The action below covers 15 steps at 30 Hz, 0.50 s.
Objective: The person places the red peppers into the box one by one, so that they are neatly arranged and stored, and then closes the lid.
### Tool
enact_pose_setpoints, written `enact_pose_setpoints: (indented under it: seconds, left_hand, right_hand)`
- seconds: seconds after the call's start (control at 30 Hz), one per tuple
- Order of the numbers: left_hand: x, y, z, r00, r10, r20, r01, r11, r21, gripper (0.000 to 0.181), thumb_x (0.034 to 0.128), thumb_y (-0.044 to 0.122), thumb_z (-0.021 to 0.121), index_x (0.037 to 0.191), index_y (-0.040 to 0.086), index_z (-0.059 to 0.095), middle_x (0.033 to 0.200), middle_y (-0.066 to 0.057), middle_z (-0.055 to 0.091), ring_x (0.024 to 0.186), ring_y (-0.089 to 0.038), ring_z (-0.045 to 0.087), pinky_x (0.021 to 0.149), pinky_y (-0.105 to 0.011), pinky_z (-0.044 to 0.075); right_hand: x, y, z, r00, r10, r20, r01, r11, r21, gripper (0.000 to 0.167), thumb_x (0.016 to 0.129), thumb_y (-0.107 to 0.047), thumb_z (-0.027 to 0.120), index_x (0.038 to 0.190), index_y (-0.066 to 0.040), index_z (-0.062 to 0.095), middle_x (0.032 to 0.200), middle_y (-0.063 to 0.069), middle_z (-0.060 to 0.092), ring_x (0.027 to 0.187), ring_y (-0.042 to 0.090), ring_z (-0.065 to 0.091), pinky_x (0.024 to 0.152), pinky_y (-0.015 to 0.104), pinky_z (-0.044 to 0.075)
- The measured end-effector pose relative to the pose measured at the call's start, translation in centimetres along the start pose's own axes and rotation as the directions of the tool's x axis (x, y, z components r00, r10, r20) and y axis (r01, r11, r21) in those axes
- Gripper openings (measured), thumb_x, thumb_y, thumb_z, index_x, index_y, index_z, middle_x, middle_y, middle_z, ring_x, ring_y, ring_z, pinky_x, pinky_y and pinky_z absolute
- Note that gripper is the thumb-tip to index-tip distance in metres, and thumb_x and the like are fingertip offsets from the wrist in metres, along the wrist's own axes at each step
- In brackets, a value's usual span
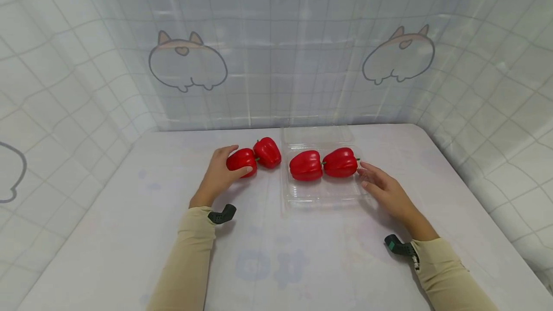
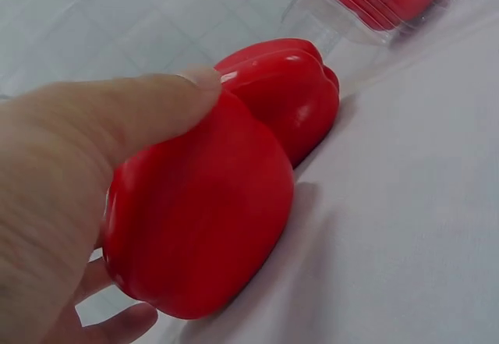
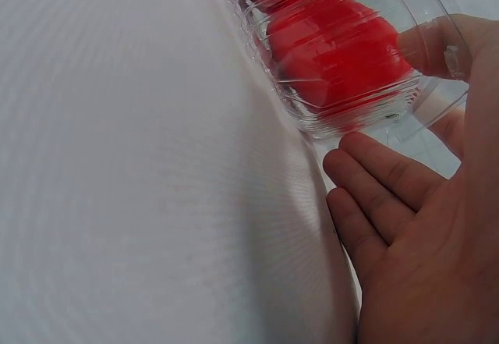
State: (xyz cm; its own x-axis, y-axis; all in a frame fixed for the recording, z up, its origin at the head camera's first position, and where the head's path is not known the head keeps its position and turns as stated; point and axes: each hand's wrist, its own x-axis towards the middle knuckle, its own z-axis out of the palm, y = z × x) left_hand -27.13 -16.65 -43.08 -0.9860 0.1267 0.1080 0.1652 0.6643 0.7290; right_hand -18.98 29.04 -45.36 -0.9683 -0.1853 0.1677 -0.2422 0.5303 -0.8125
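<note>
My left hand (image 1: 221, 172) grips a red bell pepper (image 1: 242, 161) on the table, thumb on the near side and fingers around the far side. Touching that pepper's stem end is a second red bell pepper (image 1: 267, 152), also seen behind it in the left wrist view. To their right lies a clear plastic clamshell box (image 1: 319, 193), its lid folded back. Inside it are two more peppers, a left one (image 1: 306, 165) and a right one (image 1: 341, 162). My right hand (image 1: 386, 196) is at the box's right end, fingers loosely extended; whether they touch it is unclear.
The white table (image 1: 259, 234) has faint printed marks. A white grid-patterned curtain (image 1: 276, 61) with cartoon animal outlines stands behind it and along both sides. Dark wrist devices (image 1: 222, 214) sit at both cuffs.
</note>
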Motion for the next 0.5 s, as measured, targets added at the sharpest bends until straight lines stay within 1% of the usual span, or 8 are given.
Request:
enact_pose_setpoints:
  seconds: [0.13, 0.17, 0.33, 0.4, 0.5]
  left_hand:
    - [0.05, -0.19, 0.16, 1.000, -0.007, 0.022, 0.008, 1.000, -0.006, 0.086, 0.0837, 0.043, 0.080, 0.154, 0.019, 0.037, 0.151, -0.012, 0.036, 0.136, -0.033, 0.038, 0.097, -0.054, 0.050]
    - [0.08, -0.26, 0.20, 1.000, -0.006, 0.025, 0.006, 1.000, -0.008, 0.085, 0.0841, 0.042, 0.079, 0.154, 0.020, 0.037, 0.149, -0.012, 0.038, 0.135, -0.033, 0.039, 0.098, -0.054, 0.050]
    - [0.08, -0.62, 0.39, 1.000, -0.007, 0.029, 0.008, 1.000, -0.017, 0.082, 0.0864, 0.039, 0.078, 0.155, 0.021, 0.037, 0.143, -0.010, 0.045, 0.131, -0.032, 0.043, 0.098, -0.053, 0.049]
    - [-0.02, -0.63, 0.30, 0.999, -0.026, 0.033, 0.027, 0.999, -0.029, 0.082, 0.0867, 0.040, 0.077, 0.155, 0.022, 0.036, 0.145, -0.010, 0.044, 0.132, -0.032, 0.042, 0.099, -0.054, 0.049]
    - [-0.19, -0.61, -0.08, 0.996, -0.077, 0.047, 0.079, 0.995, -0.055, 0.082, 0.0864, 0.043, 0.077, 0.155, 0.025, 0.036, 0.150, -0.009, 0.041, 0.136, -0.033, 0.039, 0.098, -0.055, 0.049]
  right_hand:
    - [0.01, -0.05, -0.05, 1.000, -0.002, 0.001, 0.002, 1.000, 0.008, 0.057, 0.103, -0.021, 0.057, 0.156, -0.016, 0.036, 0.148, 0.016, 0.050, 0.136, 0.035, 0.048, 0.101, 0.044, 0.044]
    - [-0.01, -0.11, -0.07, 1.000, -0.002, 0.002, 0.001, 1.000, 0.013, 0.058, 0.103, -0.021, 0.057, 0.156, -0.016, 0.036, 0.148, 0.016, 0.050, 0.136, 0.035, 0.048, 0.101, 0.042, 0.045]
    - [-0.05, -0.15, -0.11, 1.000, 0.004, 0.009, -0.005, 1.000, 0.020, 0.058, 0.103, -0.020, 0.057, 0.156, -0.016, 0.035, 0.148, 0.016, 0.049, 0.136, 0.034, 0.048, 0.101, 0.041, 0.045]
    - [-0.05, -0.11, -0.08, 1.000, 0.004, 0.009, -0.004, 1.000, 0.019, 0.058, 0.103, -0.020, 0.057, 0.157, -0.016, 0.035, 0.148, 0.016, 0.049, 0.136, 0.034, 0.048, 0.101, 0.042, 0.044]
    - [-0.11, -0.25, -0.05, 1.000, 0.002, 0.010, -0.003, 1.000, 0.030, 0.058, 0.103, -0.019, 0.057, 0.157, -0.016, 0.035, 0.148, 0.017, 0.050, 0.135, 0.034, 0.048, 0.101, 0.039, 0.045]
